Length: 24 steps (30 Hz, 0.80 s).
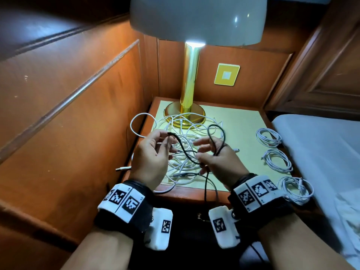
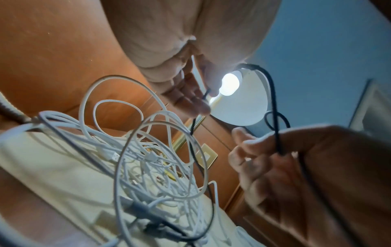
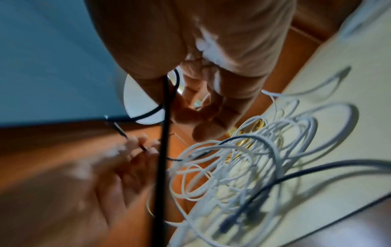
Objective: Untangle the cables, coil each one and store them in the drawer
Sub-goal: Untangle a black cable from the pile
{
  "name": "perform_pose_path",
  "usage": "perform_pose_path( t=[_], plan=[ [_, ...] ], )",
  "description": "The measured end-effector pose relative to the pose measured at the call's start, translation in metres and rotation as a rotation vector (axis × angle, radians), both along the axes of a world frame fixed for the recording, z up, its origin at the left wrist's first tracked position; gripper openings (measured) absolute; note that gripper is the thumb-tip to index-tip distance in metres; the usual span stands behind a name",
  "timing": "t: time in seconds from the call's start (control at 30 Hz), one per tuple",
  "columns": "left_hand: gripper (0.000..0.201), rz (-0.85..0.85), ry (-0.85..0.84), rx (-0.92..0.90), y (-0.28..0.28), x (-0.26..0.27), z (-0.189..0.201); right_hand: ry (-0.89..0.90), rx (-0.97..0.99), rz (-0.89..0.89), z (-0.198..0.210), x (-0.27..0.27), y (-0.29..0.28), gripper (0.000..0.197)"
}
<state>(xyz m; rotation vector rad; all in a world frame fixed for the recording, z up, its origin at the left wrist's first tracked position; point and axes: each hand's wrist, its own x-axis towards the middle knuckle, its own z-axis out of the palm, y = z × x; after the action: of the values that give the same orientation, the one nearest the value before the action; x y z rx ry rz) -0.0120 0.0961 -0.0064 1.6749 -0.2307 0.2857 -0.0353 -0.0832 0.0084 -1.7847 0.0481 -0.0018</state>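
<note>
Black cable lifted clear of the white tangle on the nightstand

I had my left hand [image 1: 151, 152] pinching the black cable [image 1: 183, 147] near its plug and my right hand [image 1: 216, 154] gripping its loops above the white cable tangle [image 1: 187, 152]; light and limp, it seemed best held near the ends.

Both hands raised side by side, left hand [image 1: 151, 156] and right hand [image 1: 218, 159] fingers curled in a pinching grip
</note>
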Motion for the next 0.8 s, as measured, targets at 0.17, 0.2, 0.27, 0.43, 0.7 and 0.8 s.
perform_pose_path(
  t=[0.17,0.2,0.27,0.43,0.7,0.8],
  plan=[
    [0.014,-0.175,-0.064,-0.248,-0.007,-0.015,0.019,-0.158,-0.232,0.184,-0.009,-0.002,0.015,0.031],
    [0.014,-0.208,-0.053,-0.274,-0.009,-0.017,0.021,-0.185,-0.260,0.201,-0.007,-0.002,0.018,0.026],
    [0.015,-0.238,-0.004,-0.337,-0.011,-0.019,0.023,-0.247,-0.340,0.174,-0.007,-0.001,0.022,0.030],
    [0.020,-0.113,0.163,-0.101,0.002,-0.007,0.009,-0.201,0.058,0.027,-0.001,0.004,0.024,0.029],
    [0.042,-0.181,0.308,0.205,0.004,-0.003,-0.007,-0.125,0.798,-0.038,0.020,0.001,0.008,0.032],
    [0.028,-0.201,0.302,0.178,0.001,-0.008,-0.003,-0.098,0.914,-0.021,0.029,-0.004,0.007,0.040]
  ],
)
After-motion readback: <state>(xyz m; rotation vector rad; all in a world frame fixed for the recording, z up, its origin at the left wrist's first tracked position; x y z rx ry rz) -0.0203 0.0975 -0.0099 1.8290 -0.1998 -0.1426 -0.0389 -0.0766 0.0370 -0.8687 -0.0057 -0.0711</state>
